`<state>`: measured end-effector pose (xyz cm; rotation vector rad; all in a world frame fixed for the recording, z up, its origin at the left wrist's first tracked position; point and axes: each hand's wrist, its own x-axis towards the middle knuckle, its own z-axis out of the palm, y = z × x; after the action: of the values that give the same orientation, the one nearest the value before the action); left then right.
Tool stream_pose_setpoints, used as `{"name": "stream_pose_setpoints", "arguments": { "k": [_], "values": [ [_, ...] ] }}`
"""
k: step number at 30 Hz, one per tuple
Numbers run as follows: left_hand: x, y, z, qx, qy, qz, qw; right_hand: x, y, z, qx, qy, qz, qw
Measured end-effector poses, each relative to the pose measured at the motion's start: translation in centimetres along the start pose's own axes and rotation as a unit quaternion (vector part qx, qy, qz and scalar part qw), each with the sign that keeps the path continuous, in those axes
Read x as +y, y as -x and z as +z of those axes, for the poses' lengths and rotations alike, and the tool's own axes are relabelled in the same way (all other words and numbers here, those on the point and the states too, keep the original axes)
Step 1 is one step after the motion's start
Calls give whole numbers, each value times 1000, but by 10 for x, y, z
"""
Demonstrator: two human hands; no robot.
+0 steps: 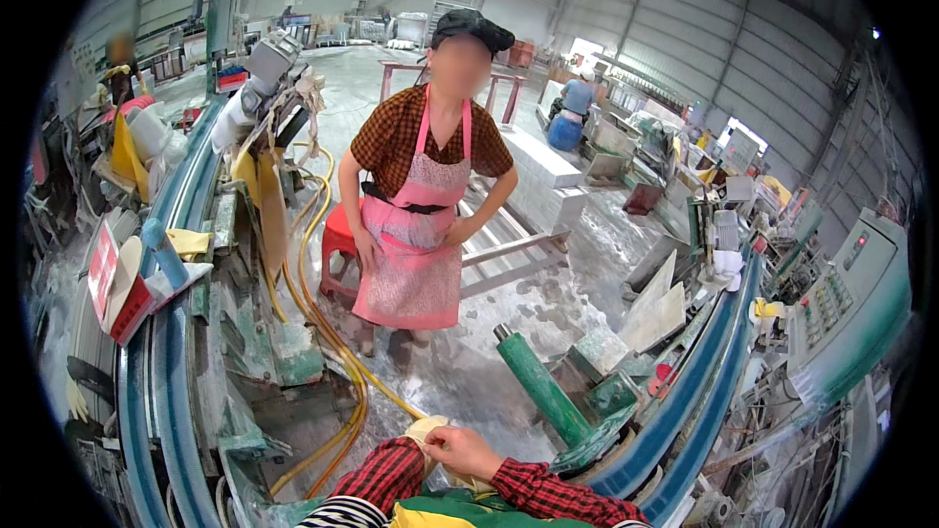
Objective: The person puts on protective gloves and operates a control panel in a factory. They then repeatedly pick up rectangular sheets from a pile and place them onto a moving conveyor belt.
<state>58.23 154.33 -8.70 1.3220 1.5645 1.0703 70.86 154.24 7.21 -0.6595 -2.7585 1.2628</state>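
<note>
Low in the middle of the head view, my two hands meet in front of my body. A cream work glove shows at the end of my left sleeve, covering my left hand; its fingers are hidden. Bare, my right hand lies across it, with bent fingers closed on the glove's fabric near the left wrist. Both forearms wear red-and-black checked sleeves. Below them is a green and yellow apron over my lap.
A person in a pink apron stands ahead, beside a red stool. Yellow hoses cross the floor. Blue rails flank me on both sides. A green cylinder leans close at right, and a control cabinet stands farther right.
</note>
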Motion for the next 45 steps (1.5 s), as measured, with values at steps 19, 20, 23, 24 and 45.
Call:
{"name": "stream_pose_setpoints", "arguments": {
  "k": [19, 20, 23, 24, 45],
  "values": [
    [-8, -7, -5, -10, 13, -8, 1000, 19, -11, 11, 44, -144, 44, 988],
    [-9, -7, -6, -8, 12, -8, 1000, 17, -15, 11, 38, -113, 52, 991],
    [-11, -7, -7, 2, 6, -12, 1000, 9, -27, 8, 48, -21, 14, 999],
    [-12, -7, -9, 8, 3, -13, 1000, 7, -29, 6, 55, -27, -11, 998],
    [101, -140, -33, 335, 76, 107, 933, 69, -7, -93, 53, -195, -291, 935]
  ]
}}
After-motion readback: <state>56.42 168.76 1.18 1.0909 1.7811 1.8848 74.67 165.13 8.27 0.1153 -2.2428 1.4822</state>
